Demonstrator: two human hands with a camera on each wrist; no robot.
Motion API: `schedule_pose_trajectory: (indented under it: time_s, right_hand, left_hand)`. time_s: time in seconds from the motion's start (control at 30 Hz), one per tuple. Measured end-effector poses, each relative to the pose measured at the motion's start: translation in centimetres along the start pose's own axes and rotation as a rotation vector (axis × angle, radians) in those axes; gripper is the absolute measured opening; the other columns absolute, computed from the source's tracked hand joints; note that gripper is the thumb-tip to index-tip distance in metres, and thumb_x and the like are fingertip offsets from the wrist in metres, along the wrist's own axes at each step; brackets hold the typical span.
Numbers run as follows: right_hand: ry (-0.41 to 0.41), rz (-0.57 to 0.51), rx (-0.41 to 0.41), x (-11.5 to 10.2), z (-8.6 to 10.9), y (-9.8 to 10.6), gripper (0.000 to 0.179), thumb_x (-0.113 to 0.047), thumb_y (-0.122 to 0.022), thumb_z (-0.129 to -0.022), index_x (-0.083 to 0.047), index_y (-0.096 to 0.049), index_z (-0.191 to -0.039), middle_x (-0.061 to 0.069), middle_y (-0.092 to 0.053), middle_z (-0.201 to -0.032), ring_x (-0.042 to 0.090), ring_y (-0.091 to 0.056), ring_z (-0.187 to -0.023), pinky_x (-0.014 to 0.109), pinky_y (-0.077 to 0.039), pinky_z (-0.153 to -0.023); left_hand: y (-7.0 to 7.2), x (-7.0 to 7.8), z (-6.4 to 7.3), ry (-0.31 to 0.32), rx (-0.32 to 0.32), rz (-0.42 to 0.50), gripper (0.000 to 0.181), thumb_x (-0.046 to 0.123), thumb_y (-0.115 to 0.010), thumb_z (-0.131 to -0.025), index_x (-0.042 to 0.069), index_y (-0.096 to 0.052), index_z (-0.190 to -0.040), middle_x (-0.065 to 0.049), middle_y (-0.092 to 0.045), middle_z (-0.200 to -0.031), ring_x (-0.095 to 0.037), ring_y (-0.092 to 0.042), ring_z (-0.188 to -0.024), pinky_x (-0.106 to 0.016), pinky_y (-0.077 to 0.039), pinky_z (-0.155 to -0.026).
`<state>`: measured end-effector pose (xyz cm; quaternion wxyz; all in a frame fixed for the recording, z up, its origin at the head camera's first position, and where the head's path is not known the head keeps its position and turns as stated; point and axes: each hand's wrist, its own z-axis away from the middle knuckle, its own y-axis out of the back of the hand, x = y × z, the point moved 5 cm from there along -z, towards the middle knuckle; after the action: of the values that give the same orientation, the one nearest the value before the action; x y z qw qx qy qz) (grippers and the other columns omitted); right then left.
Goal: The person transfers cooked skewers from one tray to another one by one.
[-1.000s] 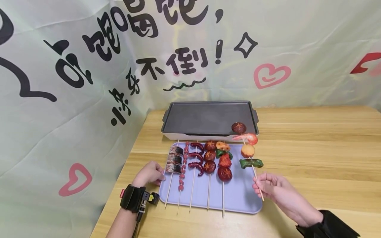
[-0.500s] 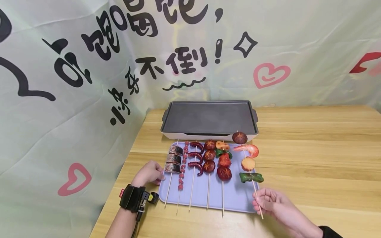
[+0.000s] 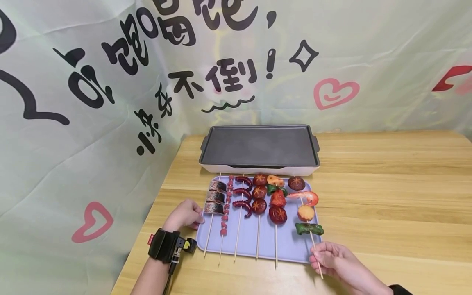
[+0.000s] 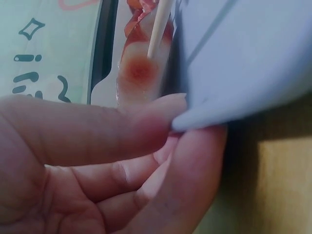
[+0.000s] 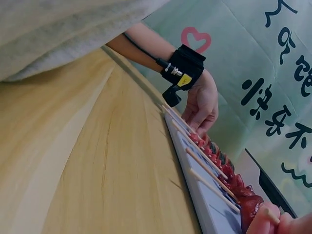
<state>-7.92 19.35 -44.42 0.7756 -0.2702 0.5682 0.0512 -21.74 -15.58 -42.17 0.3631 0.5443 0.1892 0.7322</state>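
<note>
In the head view my left hand [image 3: 184, 214] holds the left rim of a lilac tray [image 3: 248, 243]; the left wrist view shows thumb and finger pinching the tray's edge [image 4: 229, 113]. My right hand [image 3: 337, 261] pinches the stick of a mixed skewer [image 3: 306, 213] with a mushroom cap, a shrimp, a round yellow piece and a green pepper. This skewer lies over the tray's right side, its stick end past the front rim. Left of it on the tray are several skewers: fish chunks [image 3: 214, 196], small pink pieces [image 3: 225, 207], octopus tentacles [image 3: 243, 194], mushrooms [image 3: 259, 192] and a mixed one [image 3: 278, 199].
Directly behind the tray stands a flat black griddle [image 3: 259, 145] with a pale base. The wooden table [image 3: 391, 192] extends to the right. A printed cloth [image 3: 387, 49] hangs behind the table and along its left side.
My right hand has drawn the mixed skewer toward me, and its mushroom has moved from over the griddle to over the tray's back right corner. The left hand stays at the rim.
</note>
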Motion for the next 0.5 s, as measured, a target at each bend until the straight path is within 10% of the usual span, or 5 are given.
schedule_pose_trajectory:
  time_s: [0.5]
  right_hand:
    - [-0.075, 0.060, 0.158, -0.04, -0.95, -0.58, 0.012, -0.003, -0.048, -0.089, 0.005, -0.050, -0.098, 0.001, -0.058, -0.085, 0.010, -0.056, -0.079, 0.021, -0.051, -0.070]
  left_hand:
    - [-0.07, -0.10, -0.05, 0.006, -0.001, 0.015, 0.015, -0.007, -0.063, -0.070, 0.001, -0.052, -0.062, -0.010, -0.055, -0.067, -0.017, -0.055, -0.051, -0.029, -0.053, -0.051]
